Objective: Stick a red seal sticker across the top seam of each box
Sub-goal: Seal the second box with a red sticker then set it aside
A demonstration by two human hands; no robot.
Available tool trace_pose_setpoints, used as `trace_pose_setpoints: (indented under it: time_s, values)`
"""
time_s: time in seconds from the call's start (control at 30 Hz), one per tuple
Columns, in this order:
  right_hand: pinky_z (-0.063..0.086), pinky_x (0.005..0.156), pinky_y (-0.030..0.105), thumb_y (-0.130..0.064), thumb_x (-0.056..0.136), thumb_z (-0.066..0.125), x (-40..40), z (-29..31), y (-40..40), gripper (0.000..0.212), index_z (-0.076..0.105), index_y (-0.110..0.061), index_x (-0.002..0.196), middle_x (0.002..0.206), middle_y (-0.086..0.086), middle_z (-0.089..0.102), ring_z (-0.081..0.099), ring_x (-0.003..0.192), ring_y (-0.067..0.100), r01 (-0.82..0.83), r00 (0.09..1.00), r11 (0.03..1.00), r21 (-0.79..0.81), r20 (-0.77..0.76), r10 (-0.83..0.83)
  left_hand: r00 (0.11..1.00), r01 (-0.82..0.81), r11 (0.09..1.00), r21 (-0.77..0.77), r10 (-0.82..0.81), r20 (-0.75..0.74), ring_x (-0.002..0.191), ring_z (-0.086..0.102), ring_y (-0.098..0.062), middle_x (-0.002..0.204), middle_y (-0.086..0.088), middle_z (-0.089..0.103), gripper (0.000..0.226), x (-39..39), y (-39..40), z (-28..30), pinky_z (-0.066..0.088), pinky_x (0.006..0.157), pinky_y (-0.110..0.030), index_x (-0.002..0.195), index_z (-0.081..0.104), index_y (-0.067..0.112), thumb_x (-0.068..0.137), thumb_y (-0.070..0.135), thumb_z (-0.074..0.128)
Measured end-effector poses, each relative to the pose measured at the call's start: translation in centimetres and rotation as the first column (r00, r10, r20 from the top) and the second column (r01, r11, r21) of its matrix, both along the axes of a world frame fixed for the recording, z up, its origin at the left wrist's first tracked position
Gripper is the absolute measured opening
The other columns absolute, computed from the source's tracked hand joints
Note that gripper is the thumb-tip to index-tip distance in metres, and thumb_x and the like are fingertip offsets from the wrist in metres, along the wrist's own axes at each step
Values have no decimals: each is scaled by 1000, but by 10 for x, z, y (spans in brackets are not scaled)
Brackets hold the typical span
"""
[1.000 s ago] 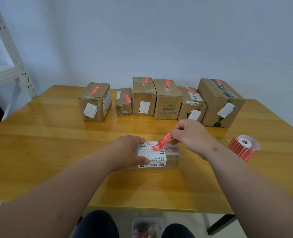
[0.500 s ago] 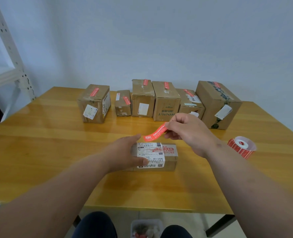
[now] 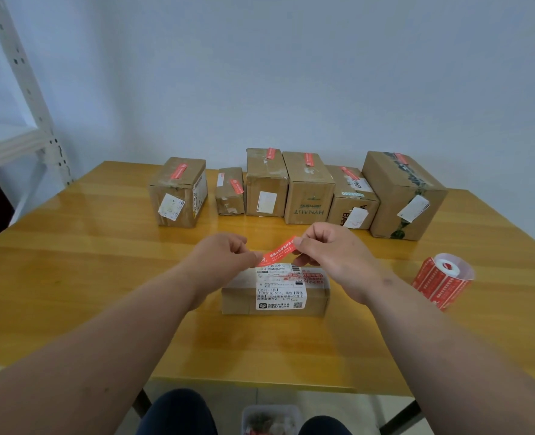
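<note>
Holding: head view – both hands stretch one red seal sticker (image 3: 278,251) in the air just above the near box (image 3: 275,291).
Left hand (image 3: 225,257): fingers curled, pinching the sticker's lower left end.
Right hand (image 3: 329,257): thumb and forefinger pinching the upper right end.
Near box: on the table (image 3: 103,277) near its front edge, white shipping label on top, no seal visible on it.
Back row (image 3: 307,186): six boxes, each with a red seal on top.
Sticker roll (image 3: 442,279): lying to the right, apart from the box.
Doing it well: probably keep the strip taut, centre it over the seam, lower one end first, then smooth along to avoid wrinkles.
</note>
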State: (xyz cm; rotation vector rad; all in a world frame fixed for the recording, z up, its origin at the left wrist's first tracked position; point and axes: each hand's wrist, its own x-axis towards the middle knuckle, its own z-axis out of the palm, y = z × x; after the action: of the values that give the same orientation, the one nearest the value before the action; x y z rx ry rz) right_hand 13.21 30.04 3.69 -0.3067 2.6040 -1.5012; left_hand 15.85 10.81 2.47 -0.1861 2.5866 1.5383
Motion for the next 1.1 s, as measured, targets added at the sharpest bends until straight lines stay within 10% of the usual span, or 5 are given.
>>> trace_pose_setpoints:
  time_s: [0.17,0.3,0.43,0.6,1.1]
  values:
    - [56,80,33,-31,95,60,1,-2,2,26,60,-8,82,89,3,72,70,82,12,12,1000,999,52,4,-12,999,-18,999,45,16,31,111,46,-14,132,5,57,19,-3,-1,0,32,94,-37,85,67,-1,88,18,69]
    - [38,46,11,-28,95,61,2,-8,1,26,56,-9,78,75,2,64,56,65,8,61,998,987,148,-13,-59,999,1,1000,-25,0,50,109,45,-15,135,2,55,20,-9,-3,-1,32,87,-33,88,65,-1,94,18,61]
    - [43,61,26,-24,91,62,-2,-25,-3,30,52,-17,64,78,-2,58,57,75,15,77,995,950,304,-86,-54,999,38,954,-299,-41,-5,98,56,-18,121,-7,64,24,-15,-1,-7,47,73,-27,83,65,1,92,23,60]
    - [45,76,32,-27,88,62,1,-31,-5,25,52,-21,66,87,-5,48,50,86,16,94,987,902,421,-161,-27,982,90,771,-631,-174,-73,118,47,-17,119,0,60,26,-19,2,-8,31,104,-34,83,68,13,93,33,54]
    - [34,67,23,-22,88,64,-6,-40,1,24,54,-19,67,87,-5,48,48,85,14,65,986,925,374,-167,-2,970,141,721,-679,-239,-52,89,51,-14,101,3,50,22,-21,7,-14,49,85,-31,79,53,23,97,35,51]
